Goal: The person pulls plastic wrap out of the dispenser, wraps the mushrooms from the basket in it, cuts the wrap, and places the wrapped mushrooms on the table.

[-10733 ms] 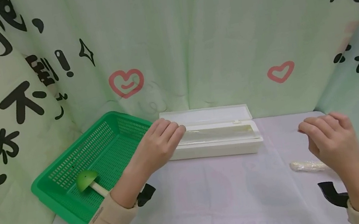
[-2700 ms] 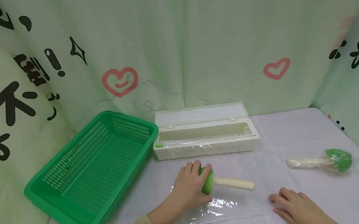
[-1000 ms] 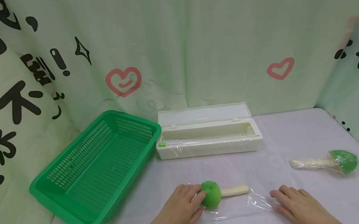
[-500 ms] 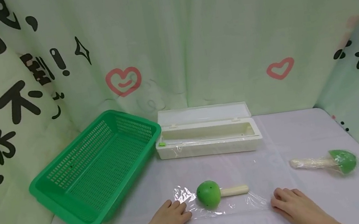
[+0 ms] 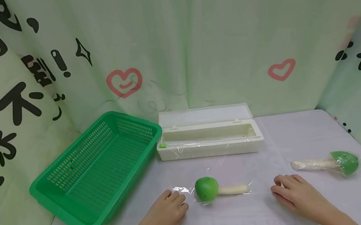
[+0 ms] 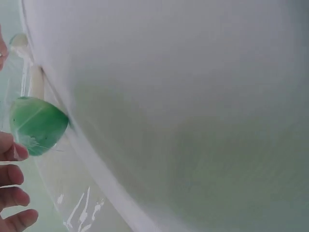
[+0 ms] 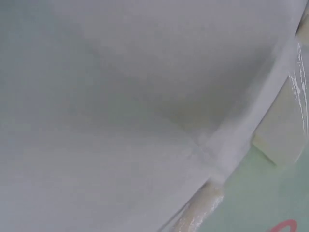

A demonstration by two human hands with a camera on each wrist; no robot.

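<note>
A mushroom-shaped piece (image 5: pixel 207 189) with a round green cap and cream stem lies on its side mid-table, cap to the left. Clear plastic wrap (image 5: pixel 183 190) runs from the white box to around it, and shiny film crosses the green cap (image 6: pixel 38 123) in the left wrist view. Left of the cap, my left hand (image 5: pixel 165 214) pinches the film's near edge between thumb and fingers. My right hand (image 5: pixel 296 196), beyond the stem's end, has curled fingers at the film's other near corner. The right wrist view leaves that hand out.
At the back stands a long white wrap box (image 5: pixel 210 150), lid up, with a small green tab (image 5: pixel 163 145) on its front edge. A green basket (image 5: pixel 56 220) is at the left. A second green-capped mushroom (image 5: pixel 347 162), wrapped in film, lies at the right.
The mushroom, earlier in the basket, was laid on the film by my left hand, which let go and moved to the film's edge. Both hands have since raised that near edge slightly.
</note>
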